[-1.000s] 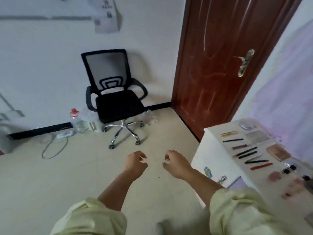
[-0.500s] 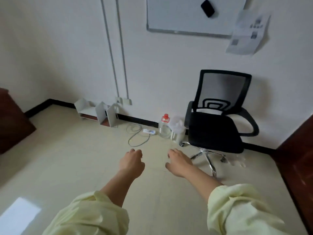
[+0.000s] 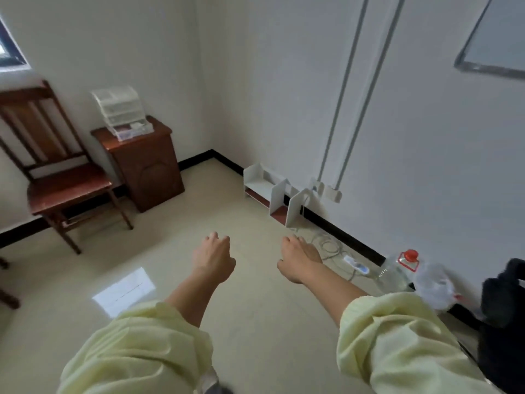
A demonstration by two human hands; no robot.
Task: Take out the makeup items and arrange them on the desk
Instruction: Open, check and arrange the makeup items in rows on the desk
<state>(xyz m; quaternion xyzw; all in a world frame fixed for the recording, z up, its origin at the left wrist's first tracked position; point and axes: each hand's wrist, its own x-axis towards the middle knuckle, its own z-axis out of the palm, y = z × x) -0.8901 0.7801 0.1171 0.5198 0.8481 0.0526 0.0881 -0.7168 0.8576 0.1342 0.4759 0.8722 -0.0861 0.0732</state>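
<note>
We note both hands out in front over the floor (image 3: 255, 331), backs up. Left grip (image 3: 213, 258): fingers loosely curled under, nothing in it. Right grip (image 3: 299, 260): fingers relaxed and slightly bent, thumb out to the side, also holding nothing. The two grips are level with each other and apart.

Far ahead of the left grip and off to its left, a clear plastic drawer organizer (image 3: 120, 109) sits on a dark brown cabinet (image 3: 147, 169) in the room corner. Its lowest drawer is pulled out. We see small pale and reddish makeup items (image 3: 129, 129) in that drawer, though blur leaves their kinds uncertain. The upper drawers look white and ribbed.

Further left of the left grip stands a wooden chair (image 3: 56, 180), just beside the cabinet.

Ahead of the right grip, a white file rack (image 3: 272, 191) stands against the wall. Just to its right lie a coiled cable (image 3: 326, 245) and a power strip (image 3: 356, 265), then a red-capped bottle (image 3: 397, 271).
</note>
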